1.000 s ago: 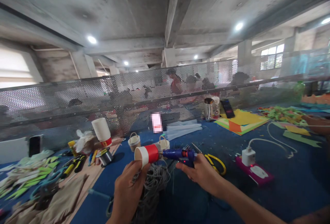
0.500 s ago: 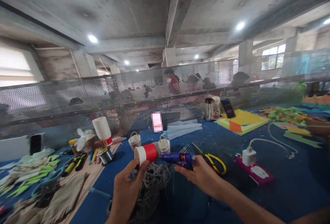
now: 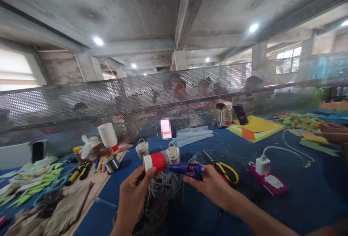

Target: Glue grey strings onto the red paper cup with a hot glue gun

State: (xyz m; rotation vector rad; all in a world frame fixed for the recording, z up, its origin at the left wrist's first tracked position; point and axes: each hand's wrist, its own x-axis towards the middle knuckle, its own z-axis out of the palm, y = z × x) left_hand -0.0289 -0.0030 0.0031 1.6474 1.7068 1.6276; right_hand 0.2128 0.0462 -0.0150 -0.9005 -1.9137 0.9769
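Sideways red-white cup, grey cord round its base, blue glue gun alongside.

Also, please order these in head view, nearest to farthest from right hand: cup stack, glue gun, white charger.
1. Glue gun: held in the right hand.
2. White charger: right of that hand.
3. Cup stack: away on the left.

Single head-worn view, facing forward, blue table close below, perforated screen beyond

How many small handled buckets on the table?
2: the left bucket, behind and left of the red-and-white paper cup; the right bucket, beyond the tip of the glue gun. More could be hidden behind clutter.
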